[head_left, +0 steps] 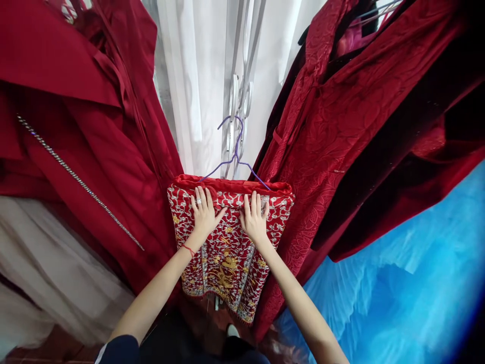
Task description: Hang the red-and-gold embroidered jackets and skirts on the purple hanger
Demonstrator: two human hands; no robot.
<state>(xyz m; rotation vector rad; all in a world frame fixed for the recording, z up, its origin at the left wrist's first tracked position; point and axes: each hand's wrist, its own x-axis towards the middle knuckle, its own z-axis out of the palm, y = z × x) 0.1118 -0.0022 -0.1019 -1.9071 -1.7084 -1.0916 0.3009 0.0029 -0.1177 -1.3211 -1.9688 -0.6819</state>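
Note:
A red embroidered skirt (227, 263) with silver and gold stitching hangs in front of me, its plain red lining showing along the top edge. A purple wire hanger (236, 157) comes up out of that edge, its hook in front of white metal rings. My left hand (205, 212) lies on the front of the skirt just under the waistband, fingers stretched upward and thumb out to the side. To its right, my right hand (255, 217) rests on the same band with fingers extended. Both hands touch the cloth without wrapping round it.
Dark red garments (87, 126) hang close on the left, one with a sparkling trim (81, 183). Patterned red dresses (322, 151) hang on the right above a bright blue gown (401, 273). Behind the hanger is a white curtain-like surface (206, 65). Pale tulle (56, 268) fills the lower left.

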